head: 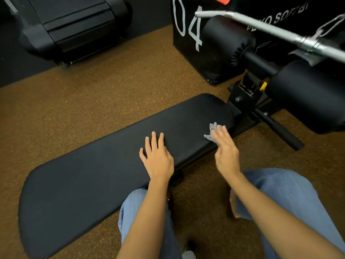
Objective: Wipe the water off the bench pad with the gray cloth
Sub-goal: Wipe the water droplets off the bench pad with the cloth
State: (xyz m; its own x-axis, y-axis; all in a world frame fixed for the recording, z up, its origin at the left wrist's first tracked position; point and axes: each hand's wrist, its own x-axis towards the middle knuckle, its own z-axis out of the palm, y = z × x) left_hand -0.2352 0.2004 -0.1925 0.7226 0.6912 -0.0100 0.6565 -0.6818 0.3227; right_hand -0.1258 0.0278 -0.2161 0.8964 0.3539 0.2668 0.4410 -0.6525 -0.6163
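The long black bench pad [89, 174] runs from lower left to upper right across the brown floor. My left hand [157, 157] lies flat on the pad's near edge with fingers spread, holding nothing. My right hand [225, 150] is near the pad's right end, its fingers over a small crumpled gray cloth [211, 131] that rests on the pad. Part of the cloth is hidden under my fingers. I cannot make out any water on the dark pad.
Black foam leg rollers [306, 94] and the bench frame [246, 98] stand at the right. A steel barbell [261, 25] crosses the top right above a black box marked 04 [188, 27]. A treadmill [74, 25] sits top left. My knees in blue jeans [280, 193] are below.
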